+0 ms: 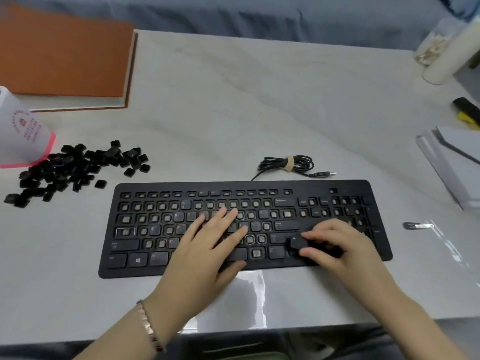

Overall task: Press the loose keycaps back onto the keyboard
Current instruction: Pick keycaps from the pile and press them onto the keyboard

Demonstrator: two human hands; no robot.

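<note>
At the far left of the frame a white cup [20,136] with a pink rim is seen lying on the pale table [233,100], and an orange book [65,55] is placed in the upper left. Just right of the cup, a pile of loose keycaps [75,170] is scattered at the left edge, near the upper left corner of the black keyboard [259,184]. Most sockets on the keyboard are bare; a few keys are seated.

The left hand [207,250], with a bracelet [149,326] on its wrist, is laid flat on the middle rows, fingers straight and released, gripping nothing. Above the keyboard a coiled cable [288,163] is tied.

A single keycap [297,241] is pinched between the thumb and fingertips of the right hand [335,245], over the lower right of the main key block. Whether it is touching the keyboard cannot be told.

At the right, a hair clip [418,226] and a white box [452,162] are seen.
</note>
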